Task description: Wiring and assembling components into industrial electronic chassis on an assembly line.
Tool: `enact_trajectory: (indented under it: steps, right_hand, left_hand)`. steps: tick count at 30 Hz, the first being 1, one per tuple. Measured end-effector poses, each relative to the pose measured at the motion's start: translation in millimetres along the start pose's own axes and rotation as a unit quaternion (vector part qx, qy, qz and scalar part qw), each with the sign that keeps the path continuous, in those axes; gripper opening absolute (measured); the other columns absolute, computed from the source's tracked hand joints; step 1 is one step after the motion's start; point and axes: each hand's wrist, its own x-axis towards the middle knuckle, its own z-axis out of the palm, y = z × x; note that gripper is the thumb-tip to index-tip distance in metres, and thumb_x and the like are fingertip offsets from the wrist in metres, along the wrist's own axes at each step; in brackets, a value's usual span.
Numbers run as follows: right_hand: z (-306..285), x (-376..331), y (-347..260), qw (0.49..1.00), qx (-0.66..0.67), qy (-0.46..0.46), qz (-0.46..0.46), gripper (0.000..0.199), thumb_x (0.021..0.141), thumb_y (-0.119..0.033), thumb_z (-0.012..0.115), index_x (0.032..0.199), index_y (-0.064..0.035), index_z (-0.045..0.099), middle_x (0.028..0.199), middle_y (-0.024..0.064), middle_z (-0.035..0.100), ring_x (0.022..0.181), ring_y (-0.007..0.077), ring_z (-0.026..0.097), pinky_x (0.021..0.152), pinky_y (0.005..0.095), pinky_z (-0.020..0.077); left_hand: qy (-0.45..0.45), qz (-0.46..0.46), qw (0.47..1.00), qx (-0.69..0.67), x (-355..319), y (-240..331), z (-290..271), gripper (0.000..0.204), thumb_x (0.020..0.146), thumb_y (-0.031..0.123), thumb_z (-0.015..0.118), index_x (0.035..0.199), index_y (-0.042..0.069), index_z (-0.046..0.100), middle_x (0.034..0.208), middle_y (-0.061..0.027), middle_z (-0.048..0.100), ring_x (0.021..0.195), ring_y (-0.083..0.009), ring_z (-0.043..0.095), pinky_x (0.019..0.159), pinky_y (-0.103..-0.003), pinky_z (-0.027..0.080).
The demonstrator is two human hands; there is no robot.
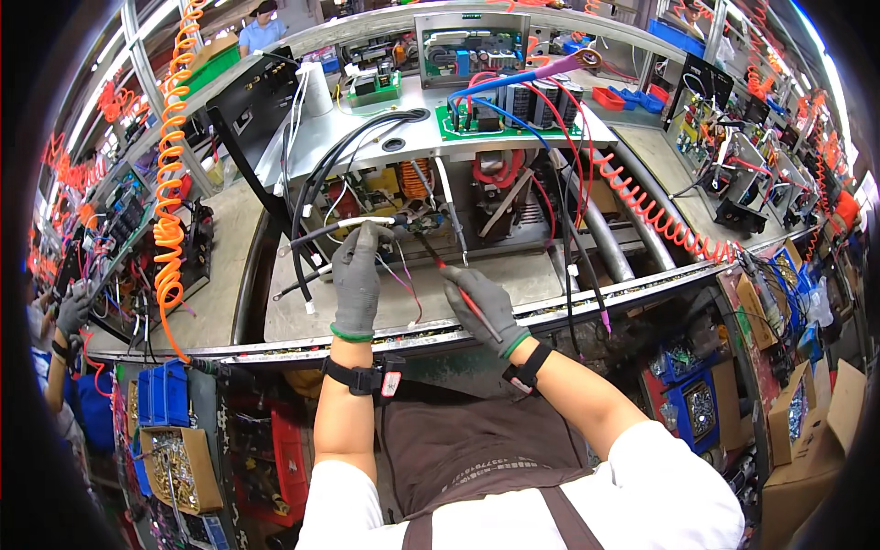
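My left hand [356, 280], in a grey glove, has its fingers closed on a cable with a white sleeve [353, 225], at the front of an opened machine chassis [422, 158]. My right hand [481, 307], also gloved, is wrapped round a slim red-and-dark screwdriver [469, 304]. Its shaft points up and left into the chassis, near the left fingertips; the tip is hard to make out among the wires. Between the hands, thin loose wires [408, 278] hang down. A second white-sleeved cable [447, 197] drops just beyond the right hand.
A green circuit board [467, 124] with capacitors and a blue cable sits on top of the chassis. Coiled orange air hoses [168, 220] hang at the left. Similar units stand on both sides. Boxes of screws [176, 467] lie below the bench. Other people work at the left and far back.
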Motion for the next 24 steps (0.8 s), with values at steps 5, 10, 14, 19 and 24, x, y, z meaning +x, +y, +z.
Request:
enact_trajectory:
  steps: [5, 10, 14, 19, 24]
  right_hand:
    - [-3, -2, 1, 1.0, 0.01, 0.006, 0.015, 0.021, 0.089, -0.021, 0.055, 0.108, -0.0142, 0.057, 0.096, 0.0109, 0.063, 0.084, 0.0317, 0.061, 0.07, 0.0379, 0.0503]
    - [-84, -28, -16, 0.985, 0.162, 0.011, 0.058, 0.021, 0.089, -0.014, 0.053, 0.106, -0.0064, 0.061, 0.085, 0.0082, 0.064, 0.072, 0.0182, 0.061, 0.065, 0.0293, 0.0487]
    - [-216, -69, -59, 0.864, 0.411, -0.105, 0.271, 0.022, 0.093, -0.017, 0.051, 0.108, -0.0036, 0.06, 0.078, 0.0012, 0.06, 0.066, 0.0058, 0.052, 0.06, 0.0211, 0.0421]
    - [-346, -97, -53, 0.983, -0.008, 0.158, 0.092, 0.016, 0.085, -0.002, 0.057, 0.101, -0.0044, 0.053, 0.078, 0.0035, 0.057, 0.068, 0.0134, 0.057, 0.062, 0.0253, 0.0457]
    - [-491, -131, 16, 0.896, -0.33, 0.241, 0.173, 0.047, 0.08, 0.001, 0.043, 0.127, 0.0009, 0.041, 0.111, 0.0186, 0.051, 0.105, 0.0319, 0.052, 0.096, 0.0382, 0.0399]
  left_hand:
    - [0.012, -0.01, 1.0, -0.006, -4, -6, -3, 0.035, 0.096, 0.029, 0.049, 0.086, -0.002, 0.063, 0.085, -0.0063, 0.064, 0.081, -0.0131, 0.056, 0.079, -0.027, 0.042]
    - [-0.006, -0.029, 1.0, 0.004, 10, -28, 3, 0.032, 0.097, 0.026, 0.046, 0.088, 0.0, 0.063, 0.089, -0.0092, 0.066, 0.078, -0.017, 0.062, 0.077, -0.027, 0.045]
    - [-0.029, -0.025, 0.991, 0.131, 7, -48, -19, 0.028, 0.095, 0.018, 0.036, 0.1, 0.002, 0.059, 0.092, -0.0072, 0.062, 0.085, -0.0175, 0.059, 0.075, -0.033, 0.047]
    - [0.051, -0.025, 0.998, 0.022, -13, -88, -51, 0.045, 0.099, 0.036, 0.032, 0.101, 0.001, 0.06, 0.101, -0.0137, 0.063, 0.097, -0.0246, 0.057, 0.089, -0.038, 0.044]
    - [0.198, -0.129, 0.972, -0.015, -11, -75, 5, 0.041, 0.095, 0.039, 0.041, 0.104, 0.004, 0.061, 0.102, -0.0071, 0.062, 0.091, -0.0196, 0.056, 0.079, -0.035, 0.044]
